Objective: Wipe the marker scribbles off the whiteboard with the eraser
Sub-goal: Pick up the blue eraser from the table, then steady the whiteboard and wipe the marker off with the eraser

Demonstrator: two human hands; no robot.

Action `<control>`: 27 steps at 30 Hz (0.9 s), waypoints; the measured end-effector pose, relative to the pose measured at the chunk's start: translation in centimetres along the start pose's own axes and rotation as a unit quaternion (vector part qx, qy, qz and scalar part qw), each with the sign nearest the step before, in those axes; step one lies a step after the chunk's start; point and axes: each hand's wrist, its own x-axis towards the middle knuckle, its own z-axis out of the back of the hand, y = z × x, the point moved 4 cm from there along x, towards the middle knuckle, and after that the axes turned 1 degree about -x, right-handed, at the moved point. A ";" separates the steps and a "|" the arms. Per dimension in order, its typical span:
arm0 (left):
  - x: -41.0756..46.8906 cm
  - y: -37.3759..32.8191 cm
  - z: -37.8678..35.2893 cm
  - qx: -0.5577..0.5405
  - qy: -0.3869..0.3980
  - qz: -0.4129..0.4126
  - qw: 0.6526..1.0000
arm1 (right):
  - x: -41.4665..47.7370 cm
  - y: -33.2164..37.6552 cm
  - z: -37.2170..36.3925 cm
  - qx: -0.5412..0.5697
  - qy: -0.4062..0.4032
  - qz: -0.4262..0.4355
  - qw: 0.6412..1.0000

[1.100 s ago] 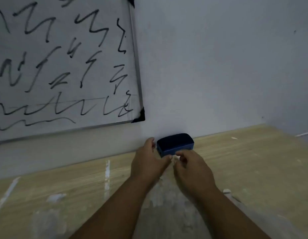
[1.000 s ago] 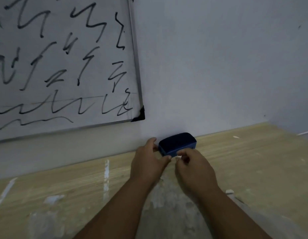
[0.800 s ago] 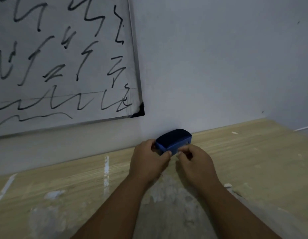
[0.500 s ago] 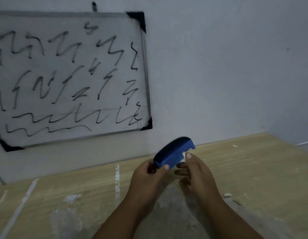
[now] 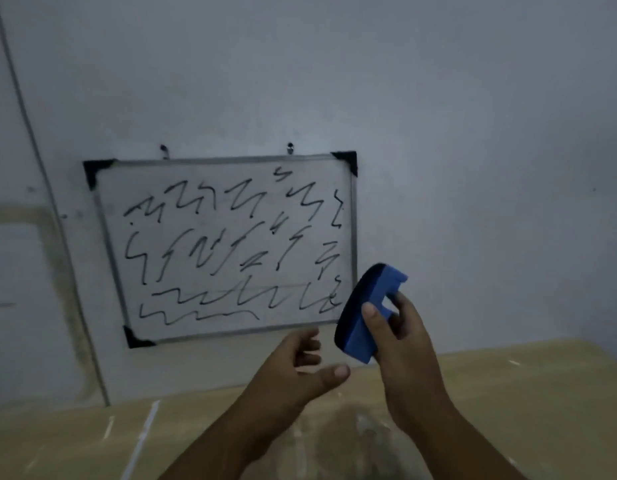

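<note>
While the whiteboard (image 5: 227,247) on the far wall (image 5: 473,133) is fully covered in black scribbles (image 5: 210,251), no wiping has begun. Right hand (image 5: 400,344) is closed around the blue eraser (image 5: 366,313), held off the bench (image 5: 508,393) at the board's lower right corner. Left hand (image 5: 300,368) is loosely open, empty. Eraser's long axis runs steeply upright, dark felt facing left toward the board. Judgement: lay felt flat, press evenly, overlap strokes.

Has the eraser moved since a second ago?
Yes. The eraser is up off the wooden surface, held in the right hand, level with the whiteboard's lower right corner. Left hand is off it.
</note>
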 end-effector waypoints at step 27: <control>9.8 -16.6 17.4 0.630 -0.201 -0.233 0.713 | 12.8 8.0 -9.7 -0.579 -0.079 0.349 0.733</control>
